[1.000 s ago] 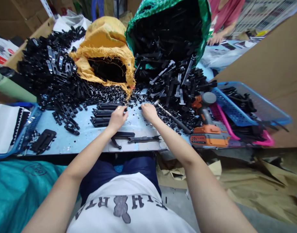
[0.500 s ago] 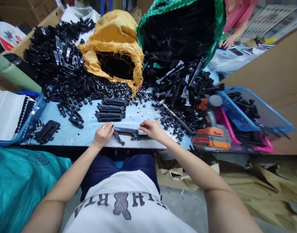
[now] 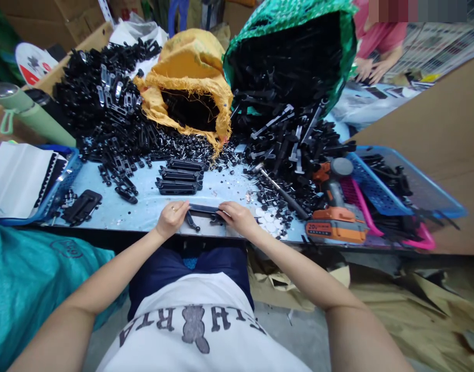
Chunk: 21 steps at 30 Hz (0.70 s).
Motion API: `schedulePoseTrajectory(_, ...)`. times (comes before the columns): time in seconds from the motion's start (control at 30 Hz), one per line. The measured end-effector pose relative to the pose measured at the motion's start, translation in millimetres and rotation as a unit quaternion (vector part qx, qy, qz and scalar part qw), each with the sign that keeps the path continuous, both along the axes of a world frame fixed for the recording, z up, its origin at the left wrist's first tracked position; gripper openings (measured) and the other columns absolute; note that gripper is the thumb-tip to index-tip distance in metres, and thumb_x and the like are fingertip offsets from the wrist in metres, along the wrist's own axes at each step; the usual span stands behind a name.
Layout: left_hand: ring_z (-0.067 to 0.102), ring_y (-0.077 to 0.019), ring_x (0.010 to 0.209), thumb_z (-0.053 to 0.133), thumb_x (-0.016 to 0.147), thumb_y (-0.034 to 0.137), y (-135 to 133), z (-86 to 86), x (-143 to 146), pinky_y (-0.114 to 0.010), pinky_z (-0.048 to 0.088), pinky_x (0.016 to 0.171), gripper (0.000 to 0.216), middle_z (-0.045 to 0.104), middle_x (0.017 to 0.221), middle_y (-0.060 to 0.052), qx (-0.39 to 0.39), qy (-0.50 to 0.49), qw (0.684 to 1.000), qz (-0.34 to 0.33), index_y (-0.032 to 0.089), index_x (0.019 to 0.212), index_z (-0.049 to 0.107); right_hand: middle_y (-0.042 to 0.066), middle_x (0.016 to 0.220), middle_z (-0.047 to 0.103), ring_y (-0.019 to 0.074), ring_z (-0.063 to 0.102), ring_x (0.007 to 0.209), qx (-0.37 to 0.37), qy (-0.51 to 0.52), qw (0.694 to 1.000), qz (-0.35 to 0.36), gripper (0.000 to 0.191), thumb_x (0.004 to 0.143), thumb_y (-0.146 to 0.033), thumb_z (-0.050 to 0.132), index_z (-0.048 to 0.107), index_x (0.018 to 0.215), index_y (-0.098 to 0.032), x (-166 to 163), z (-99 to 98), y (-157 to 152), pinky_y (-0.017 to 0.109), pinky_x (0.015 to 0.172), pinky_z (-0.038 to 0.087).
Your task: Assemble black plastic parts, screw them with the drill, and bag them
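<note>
Near the front edge of the table, my left hand (image 3: 172, 219) pinches one end of a long black plastic bar (image 3: 204, 208). The other end is gripped by the closed fingers of my right hand (image 3: 239, 218). Below the bar a small black arm-like part (image 3: 192, 222) slants down from beside my left fingers; whether it is joined to the bar I cannot tell. Another dark part shows by my right fingertips, partly hidden. Just beyond my hands, several black assembled bars (image 3: 179, 187) lie side by side in a row.
Loose black parts (image 3: 121, 119) heap at the left, with a yellow sack (image 3: 194, 49) and green sack (image 3: 256, 23) behind. At right are a hammer (image 3: 283, 191), an orange cordless drill (image 3: 335, 227) and a blue basket (image 3: 384, 199). Another person's hands (image 3: 376, 67) show far right.
My right hand has slid inward along the bar, closer to my left hand. The whole view has shifted slightly; the row of bars looks the same.
</note>
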State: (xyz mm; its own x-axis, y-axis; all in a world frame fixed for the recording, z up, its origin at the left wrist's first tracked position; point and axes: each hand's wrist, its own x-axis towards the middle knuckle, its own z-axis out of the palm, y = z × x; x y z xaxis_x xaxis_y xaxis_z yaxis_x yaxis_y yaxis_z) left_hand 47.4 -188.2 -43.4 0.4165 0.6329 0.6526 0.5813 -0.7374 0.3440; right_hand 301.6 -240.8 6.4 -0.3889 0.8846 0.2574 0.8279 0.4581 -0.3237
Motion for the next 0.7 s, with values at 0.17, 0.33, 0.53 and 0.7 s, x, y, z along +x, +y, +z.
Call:
schedulePoseTrajectory(0.17, 0.062, -0.0195, 0.088, 0.043, 0.091, 0.025, -6, 12.0, 1, -0.035, 0.048, 0.079, 0.023, 0.066, 0.092, -0.010, -0.021, 0.003, 0.999, 0.028, 0.017, 0.104, 0.060, 0.012, 0.114, 0.060, 0.0186, 0.056, 0.100, 0.025, 0.010, 0.999, 0.023, 0.042, 0.089, -0.039, 0.047, 0.051, 0.125, -0.017, 21, -16.2, -14, 0.035, 0.085, 0.046)
schedulePoseTrajectory(0.33, 0.062, -0.0262, 0.085, 0.049, 0.085, 0.044, -41, 29.3, 12, -0.036, 0.047, 0.071, 0.035, 0.065, 0.085, -0.014, -0.104, 0.047, 0.975, 0.193, 0.013, 0.092, 0.062, 0.012, 0.126, 0.053, 0.0219, 0.052, 0.106, 0.058, -0.074, 0.995, 0.031, 0.041, 0.090, -0.041, 0.045, 0.053, 0.124, -0.020, 0, 0.1, -9, 0.040, 0.088, 0.042)
schedulePoseTrajectory(0.53, 0.063, -0.0264, 0.063, 0.044, 0.083, 0.042, -61, 31.0, 45, -0.033, 0.043, 0.057, 0.039, 0.065, 0.067, -0.015, -0.289, 0.188, 0.910, 0.232, 0.012, 0.075, 0.067, 0.011, 0.132, 0.048, 0.0196, 0.046, 0.114, -0.006, -0.010, 0.994, 0.104, 0.048, 0.093, -0.042, 0.036, 0.043, 0.134, -0.019, -75, -2.9, 29, 0.035, 0.095, 0.041)
schedulePoseTrajectory(0.7, 0.064, -0.0280, 0.063, 0.040, 0.084, 0.032, -50, 29.0, 54, -0.034, 0.043, 0.057, 0.039, 0.065, 0.067, -0.019, -0.339, 0.158, 0.893, 0.251, 0.009, 0.071, 0.069, 0.007, 0.123, 0.054, 0.0159, 0.048, 0.110, -0.061, 0.043, 0.992, 0.099, 0.042, 0.095, -0.036, 0.031, 0.046, 0.132, -0.022, -79, -12.8, 35, 0.032, 0.095, 0.042)
